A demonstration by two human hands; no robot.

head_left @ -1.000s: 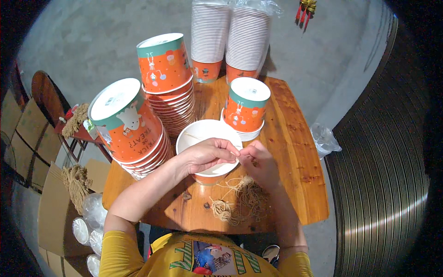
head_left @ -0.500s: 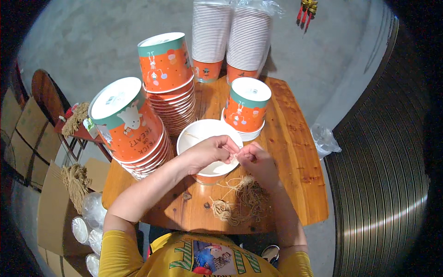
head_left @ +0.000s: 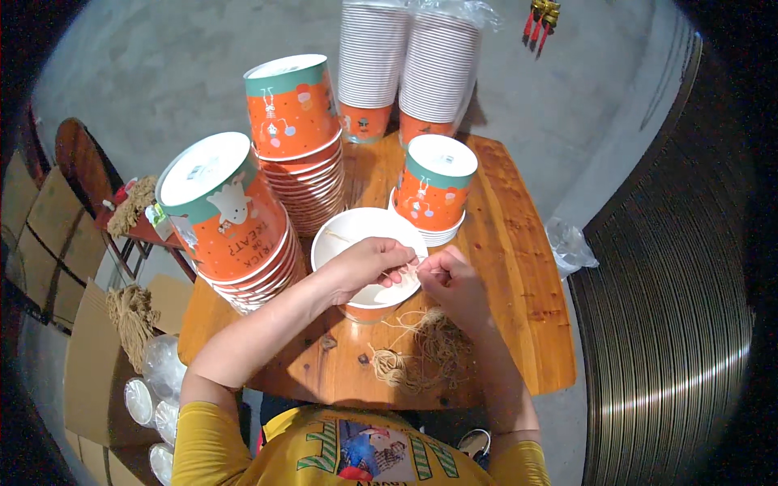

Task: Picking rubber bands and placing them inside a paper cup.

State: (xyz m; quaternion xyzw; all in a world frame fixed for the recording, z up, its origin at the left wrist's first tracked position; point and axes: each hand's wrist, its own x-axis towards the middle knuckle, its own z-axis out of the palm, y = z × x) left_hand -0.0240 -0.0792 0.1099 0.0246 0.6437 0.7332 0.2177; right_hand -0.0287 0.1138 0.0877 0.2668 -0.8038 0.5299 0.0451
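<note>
An orange paper bucket (head_left: 334, 253) stands upright on the table before me, its white inside facing up. Over its right rim both my hands work close together on a thin beige string (head_left: 416, 267). My left hand (head_left: 379, 264) reaches across the opening with thumb and fingers closed on the string. On the rim's right side, my right hand (head_left: 455, 283) pinches the same string. Another bit of string (head_left: 337, 236) shows against the bucket's far left inner wall. Below my right hand lies a loose tangle of beige strings (head_left: 429, 355).
Upside-down stacks of orange buckets stand at the left (head_left: 235, 219), behind (head_left: 293, 121) and right (head_left: 438, 190) of the upright one. Bagged bucket stacks (head_left: 442, 65) stand at the table's far edge. A cardboard box (head_left: 93, 381) and string bundle (head_left: 132, 316) are at left; a ridged shutter (head_left: 673, 324) at right.
My fingertips have shifted slightly at the rim, with the left ones drawn a little apart from the right. The bucket and the string tangle have stayed in place.
</note>
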